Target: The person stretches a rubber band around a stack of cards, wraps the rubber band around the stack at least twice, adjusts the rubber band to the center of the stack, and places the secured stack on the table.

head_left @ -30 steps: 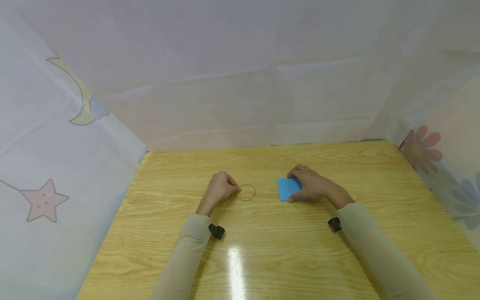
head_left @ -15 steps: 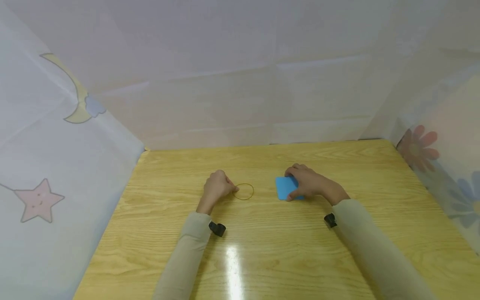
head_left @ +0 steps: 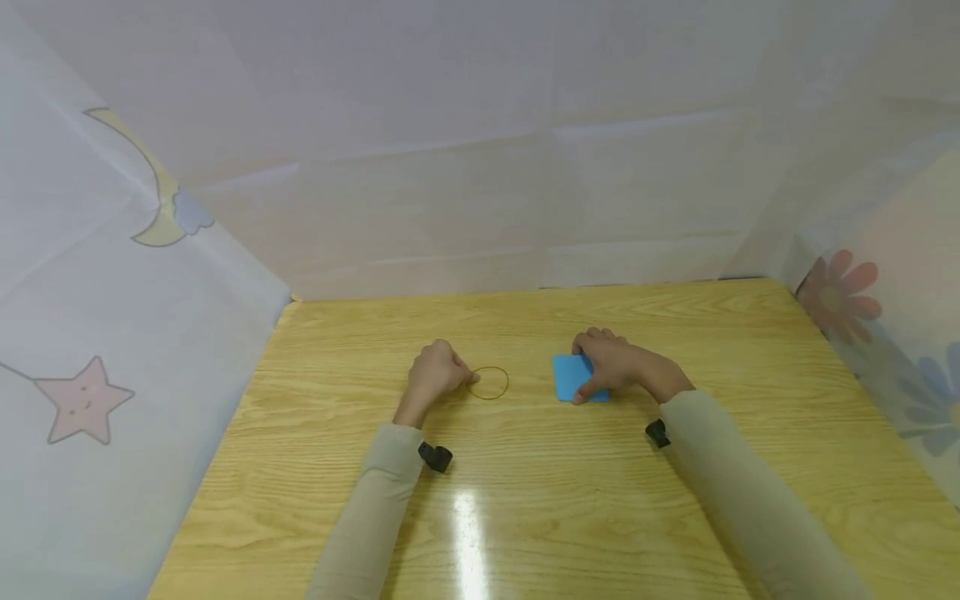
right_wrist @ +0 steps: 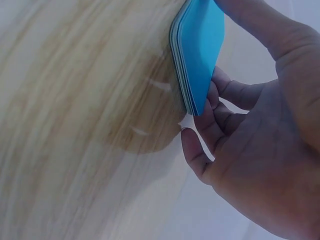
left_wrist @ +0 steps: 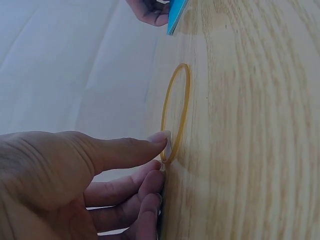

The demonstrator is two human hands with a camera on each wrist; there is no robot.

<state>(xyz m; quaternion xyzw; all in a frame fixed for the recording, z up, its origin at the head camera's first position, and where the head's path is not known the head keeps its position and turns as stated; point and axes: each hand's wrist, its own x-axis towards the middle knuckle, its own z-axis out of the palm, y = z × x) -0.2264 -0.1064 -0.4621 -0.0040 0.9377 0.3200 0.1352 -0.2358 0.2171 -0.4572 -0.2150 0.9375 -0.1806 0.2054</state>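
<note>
As little has shifted over the past second, work seems paused | left hand [head_left: 435, 371] pinches yellow band [left_wrist: 187, 97], nearer the tabletop's [head_left: 562, 500] far edge than its near one | right hand [head_left: 618, 364] grips blue card stack [head_left: 568, 379], apart from band, toward tabletop's right edge

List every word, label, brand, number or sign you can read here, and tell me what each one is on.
None: no readable text in any view.
Blue card stack and yellow band: no lettering visible.
Black wrist devices: too small to tell whether they carry any marking.
The star and red flower on the side walls are pictures, not text.
</note>
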